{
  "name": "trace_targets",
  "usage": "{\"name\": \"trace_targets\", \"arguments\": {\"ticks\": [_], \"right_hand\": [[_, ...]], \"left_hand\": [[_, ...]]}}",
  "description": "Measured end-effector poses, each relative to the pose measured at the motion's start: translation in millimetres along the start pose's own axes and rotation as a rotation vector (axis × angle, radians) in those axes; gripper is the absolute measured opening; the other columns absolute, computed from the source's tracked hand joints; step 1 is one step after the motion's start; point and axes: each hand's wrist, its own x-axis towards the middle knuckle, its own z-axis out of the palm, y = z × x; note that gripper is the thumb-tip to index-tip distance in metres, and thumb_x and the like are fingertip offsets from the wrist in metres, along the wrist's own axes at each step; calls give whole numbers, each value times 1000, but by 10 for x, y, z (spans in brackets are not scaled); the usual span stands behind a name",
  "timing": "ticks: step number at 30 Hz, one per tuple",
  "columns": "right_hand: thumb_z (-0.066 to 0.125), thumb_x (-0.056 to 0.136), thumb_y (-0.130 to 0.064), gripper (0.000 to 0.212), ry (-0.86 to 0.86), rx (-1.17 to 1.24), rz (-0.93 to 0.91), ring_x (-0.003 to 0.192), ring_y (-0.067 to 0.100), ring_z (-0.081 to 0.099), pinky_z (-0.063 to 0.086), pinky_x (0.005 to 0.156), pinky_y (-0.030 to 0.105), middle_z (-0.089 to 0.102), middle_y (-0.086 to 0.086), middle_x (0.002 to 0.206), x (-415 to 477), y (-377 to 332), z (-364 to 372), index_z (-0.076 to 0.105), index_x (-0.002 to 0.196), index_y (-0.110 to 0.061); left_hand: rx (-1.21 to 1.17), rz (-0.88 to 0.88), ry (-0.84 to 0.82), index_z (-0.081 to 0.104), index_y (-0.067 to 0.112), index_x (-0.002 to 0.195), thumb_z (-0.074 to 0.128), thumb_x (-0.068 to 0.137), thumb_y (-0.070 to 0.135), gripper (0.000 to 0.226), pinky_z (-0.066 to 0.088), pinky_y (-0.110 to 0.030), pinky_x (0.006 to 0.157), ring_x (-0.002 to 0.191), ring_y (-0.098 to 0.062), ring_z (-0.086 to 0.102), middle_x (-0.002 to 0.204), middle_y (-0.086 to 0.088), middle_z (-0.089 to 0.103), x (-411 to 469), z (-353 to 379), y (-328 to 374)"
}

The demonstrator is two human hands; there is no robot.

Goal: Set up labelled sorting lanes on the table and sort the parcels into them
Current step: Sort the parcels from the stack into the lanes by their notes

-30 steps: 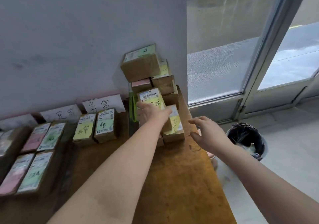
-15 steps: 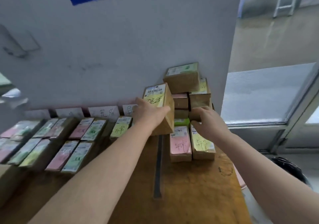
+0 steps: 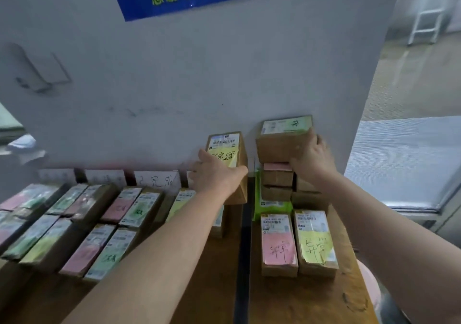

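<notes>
My left hand (image 3: 217,174) grips a brown parcel with a yellow note (image 3: 225,149), held tilted above the table near the wall. My right hand (image 3: 311,161) grips the right side of the top brown parcel with a green label (image 3: 282,141), which sits on a stack of parcels (image 3: 277,181) against the wall. Two parcels lie flat in front of the stack, one with a pink note (image 3: 278,244) and one with a yellow note (image 3: 315,241). White handwritten lane labels (image 3: 157,180) lean against the wall.
Rows of sorted parcels (image 3: 82,221) with pink, green and yellow notes cover the left of the wooden table (image 3: 299,298). A dark seam (image 3: 242,261) runs down the table. A green packet (image 3: 273,205) lies under the stack. The table's right edge borders a glass door.
My left hand has carried the yellow-note parcel up and left, away from the stack. My right hand has risen from the stack's lower boxes to the top parcel. The view tilted up.
</notes>
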Motion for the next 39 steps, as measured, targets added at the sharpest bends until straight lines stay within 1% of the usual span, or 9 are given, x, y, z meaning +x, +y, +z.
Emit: {"name": "trace_targets", "arguments": {"ticks": [4, 7, 12, 15, 20, 24, 29, 35, 39], "right_hand": [[60, 88, -33, 87, 91, 158, -36, 123, 31, 48, 42, 96, 43, 49, 9, 138, 60, 37, 14, 4, 153, -22], [66, 78, -58, 97, 155, 91, -94, 122, 27, 48, 43, 97, 42, 54, 4, 131, 24, 73, 37, 11, 150, -25], [82, 47, -68, 148, 43, 66, -65, 147, 28, 2, 14, 117, 46, 0, 10, 160, 198, 128, 46, -16, 151, -30], [88, 44, -60, 155, -74, 101, -92, 148, 26, -10, 8, 119, 48, -18, 6, 160, 369, 160, 55, -25, 147, -33], [84, 37, -58, 151, -113, 155, -130, 140, 28, 25, 30, 113, 48, 14, 3, 151, 563, 157, 69, -14, 150, -34], [87, 43, -52, 141, -68, 83, -166, 137, 28, 19, 25, 114, 47, 19, 5, 144, 627, 205, 136, 0, 151, -26], [82, 44, -44, 123, -25, 289, -219, 117, 23, 47, 45, 99, 43, 34, -1, 130, 604, 129, 140, 9, 143, -36], [87, 59, -39, 107, 117, 326, -311, 129, 27, 36, 36, 100, 33, 25, 6, 140, 154, -15, -25, 22, 144, -41], [86, 58, -43, 108, 188, 319, -373, 134, 27, 29, 35, 109, 40, 19, 7, 144, -319, -109, -101, 24, 146, -35]], "left_hand": [[-28, 2, 4, 23, 15, 143, 76, 69, 49, 97, 50, -48, 92, 122, -33, 40, 130, -13, 42, 143, 79, 83], [-55, -35, 20, 23, 15, 143, 77, 68, 48, 98, 47, -51, 96, 124, -35, 41, 131, -15, 43, 221, 119, 37], [-48, -35, 8, 19, 15, 146, 78, 69, 47, 103, 46, -53, 99, 125, -36, 38, 133, -16, 38, 227, 206, 48], [-69, -24, -4, 18, 15, 146, 78, 69, 46, 102, 47, -52, 97, 123, -34, 38, 132, -15, 35, 239, 246, 79], [-63, -44, 22, 17, 14, 147, 77, 72, 46, 101, 44, -48, 99, 127, -34, 36, 135, -16, 37, 300, 249, 74], [-56, -79, 37, 20, 12, 146, 77, 72, 47, 100, 42, -50, 103, 129, -35, 37, 139, -16, 38, 340, 262, 43], [-102, -62, 69, 20, 14, 146, 77, 72, 44, 98, 44, -52, 100, 127, -35, 38, 136, -15, 39, 324, 270, 71], [-142, 15, 151, 25, 18, 141, 77, 67, 40, 93, 49, -52, 93, 121, -31, 39, 127, -10, 41, 110, 36, -14], [-119, 90, 182, 22, 24, 144, 78, 66, 41, 98, 49, -51, 94, 121, -29, 41, 130, -7, 41, -179, -250, -215]]}}
